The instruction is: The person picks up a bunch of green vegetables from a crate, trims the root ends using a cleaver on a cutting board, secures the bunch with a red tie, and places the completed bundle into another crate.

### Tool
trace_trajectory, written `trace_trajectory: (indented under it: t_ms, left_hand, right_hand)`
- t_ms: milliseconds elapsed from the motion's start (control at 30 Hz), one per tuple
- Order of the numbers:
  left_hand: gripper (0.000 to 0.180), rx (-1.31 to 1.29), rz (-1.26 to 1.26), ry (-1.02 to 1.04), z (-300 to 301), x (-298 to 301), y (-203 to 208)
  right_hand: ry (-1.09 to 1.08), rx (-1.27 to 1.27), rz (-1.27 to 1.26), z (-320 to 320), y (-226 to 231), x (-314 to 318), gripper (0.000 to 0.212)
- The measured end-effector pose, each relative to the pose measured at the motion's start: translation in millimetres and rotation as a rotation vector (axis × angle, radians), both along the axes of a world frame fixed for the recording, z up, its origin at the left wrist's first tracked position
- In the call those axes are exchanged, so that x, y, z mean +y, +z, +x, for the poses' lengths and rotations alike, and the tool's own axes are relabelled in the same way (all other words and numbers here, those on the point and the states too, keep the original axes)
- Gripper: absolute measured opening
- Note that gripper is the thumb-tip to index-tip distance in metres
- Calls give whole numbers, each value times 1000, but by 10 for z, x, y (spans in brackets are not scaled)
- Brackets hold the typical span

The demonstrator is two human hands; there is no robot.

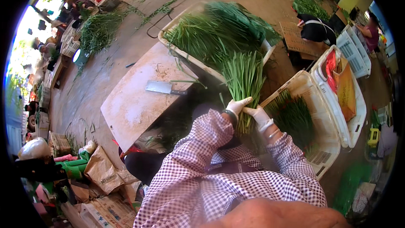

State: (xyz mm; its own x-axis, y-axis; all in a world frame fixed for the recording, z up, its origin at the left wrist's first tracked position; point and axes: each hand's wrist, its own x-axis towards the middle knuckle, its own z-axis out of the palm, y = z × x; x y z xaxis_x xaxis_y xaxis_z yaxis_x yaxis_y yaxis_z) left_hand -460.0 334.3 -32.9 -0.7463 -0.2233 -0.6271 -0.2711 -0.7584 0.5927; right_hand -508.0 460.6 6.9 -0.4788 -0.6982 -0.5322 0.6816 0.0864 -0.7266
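A thick bunch of green garlic chives (244, 74) stands in front of me, its long leaves fanning out away from my body. My left hand (237, 105), in a whitish glove, is closed round the left side of its lower part. From the right my gloved right hand (260, 118) grips the same bunch, its fingers meeting the left thumb. The stalk ends show below my hands. Just beyond the bunch, a large cream crate (215, 72) holds a heap of loose chives (192, 36). To the left a cleaver (159, 87) lies on a pale board (135, 97).
Close on my right is a cream crate (327, 143) with darker chives (291, 116). Beside it a white crate (358, 131) holds a red and orange bag. Flattened paper sacks (103, 171) lie at lower left. Farther off are green heaps (99, 31) and other people (371, 31).
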Motion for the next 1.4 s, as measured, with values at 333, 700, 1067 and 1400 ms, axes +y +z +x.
trace_trajectory:
  t_ms: [333, 700, 1067, 1400]
  left_hand:
    - [78, 686, -476, 319, 762, -842, 1249]
    - [45, 342, -899, 304, 2296, -2836, 1271]
    - [55, 385, -912, 600, 3095, -3757, 125]
    - [60, 342, -1094, 424, 3036, -3537, 942]
  right_hand:
    - [213, 878, -445, 167, 827, -1039, 69]
    - [849, 1018, -633, 910, 752, -3514, 52]
    - [827, 1015, -547, 1752, 166, -4457, 79]
    - [840, 564, -617, 1853, 277, -4734, 50]
